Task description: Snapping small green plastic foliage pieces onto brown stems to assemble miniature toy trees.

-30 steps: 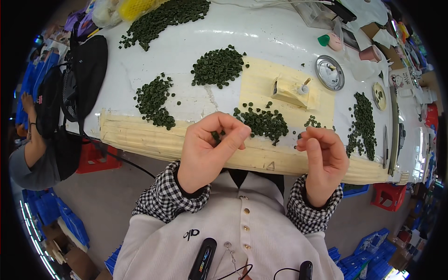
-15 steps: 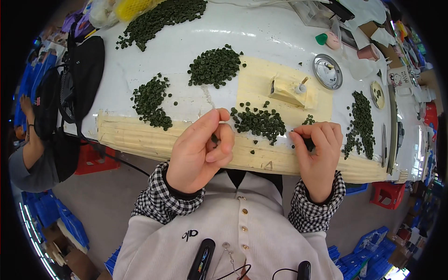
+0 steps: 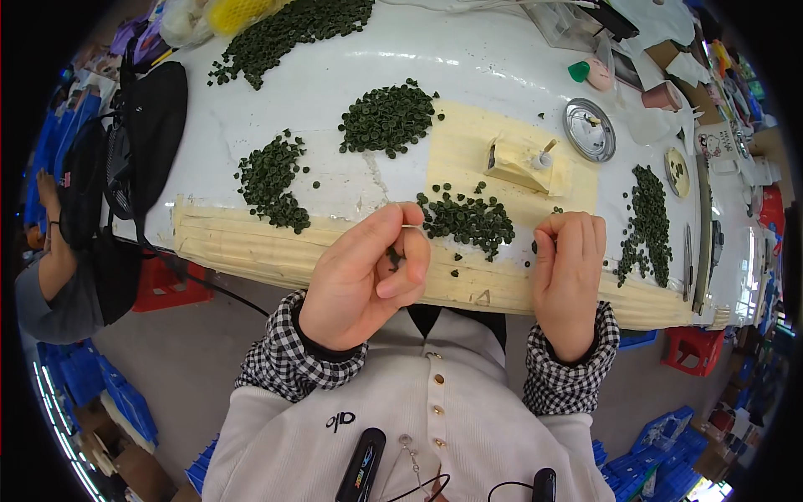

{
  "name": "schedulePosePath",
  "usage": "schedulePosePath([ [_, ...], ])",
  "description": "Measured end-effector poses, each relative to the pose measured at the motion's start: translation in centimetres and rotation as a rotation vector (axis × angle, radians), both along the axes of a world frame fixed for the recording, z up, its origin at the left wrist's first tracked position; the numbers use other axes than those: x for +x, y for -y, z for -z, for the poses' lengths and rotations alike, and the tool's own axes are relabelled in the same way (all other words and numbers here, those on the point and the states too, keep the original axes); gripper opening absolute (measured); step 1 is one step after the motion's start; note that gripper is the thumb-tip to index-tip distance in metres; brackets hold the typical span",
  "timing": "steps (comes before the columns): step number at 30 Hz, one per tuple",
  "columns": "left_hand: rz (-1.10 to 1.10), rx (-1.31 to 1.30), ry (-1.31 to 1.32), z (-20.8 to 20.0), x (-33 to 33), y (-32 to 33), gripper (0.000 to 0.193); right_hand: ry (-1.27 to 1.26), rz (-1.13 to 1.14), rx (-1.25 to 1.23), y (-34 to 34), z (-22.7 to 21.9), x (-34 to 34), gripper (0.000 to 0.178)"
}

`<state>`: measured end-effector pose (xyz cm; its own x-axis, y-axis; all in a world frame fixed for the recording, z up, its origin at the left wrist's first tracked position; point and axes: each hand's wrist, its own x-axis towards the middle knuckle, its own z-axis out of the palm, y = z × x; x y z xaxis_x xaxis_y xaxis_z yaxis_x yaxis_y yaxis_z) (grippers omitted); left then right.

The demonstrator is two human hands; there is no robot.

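My left hand [image 3: 360,280] is raised over the table's front edge, its fingers curled and the thumb tip close to the index finger. Something dark shows between its fingers, too shaded to name. My right hand [image 3: 570,280] is closed in a pinch, fingertips down near the tabletop. One small dark green piece [image 3: 534,248] shows right at its fingertips; whether it is held I cannot tell. Between the hands lies a pile of small round dark green pieces [image 3: 468,222]. Behind it a cream block [image 3: 520,165] with a short stick in its top rests on yellowish paper [image 3: 456,138].
More green piles lie at left [image 3: 272,184], centre back [image 3: 386,119], far back [image 3: 288,38] and right [image 3: 648,222]. A round metal lid [image 3: 589,130] sits beyond the block. Tweezers [image 3: 688,261] lie at right. A black bag [image 3: 159,125] hangs at the left edge, near another person's arm [image 3: 54,251].
My right hand has drawn its fingers together and shifted slightly, with its fingertips less spread. My left hand has moved a little to the right, still curled.
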<state>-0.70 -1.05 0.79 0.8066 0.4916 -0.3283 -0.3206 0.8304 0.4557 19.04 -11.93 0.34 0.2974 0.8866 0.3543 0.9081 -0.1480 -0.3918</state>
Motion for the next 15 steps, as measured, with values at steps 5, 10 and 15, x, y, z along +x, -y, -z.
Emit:
schedulePosePath([
  [5, 0.105, -0.061, 0.222, 1.6, -0.5, -0.4, 0.029, -0.736, 0.053, 0.25, 0.9, -0.2, -1.3, 0.006],
  [10, 0.044, 0.028, -0.053, -0.3, 0.4, 0.2, 0.029, -1.072, -0.011, 0.199, 1.3, -1.1, -1.4, 0.014],
  [15, 0.097, 0.144, -0.062, -0.4, 0.7, 0.3, 0.037, -1.178, -0.083, 0.14, 1.6, -1.1, -1.4, 0.017],
])
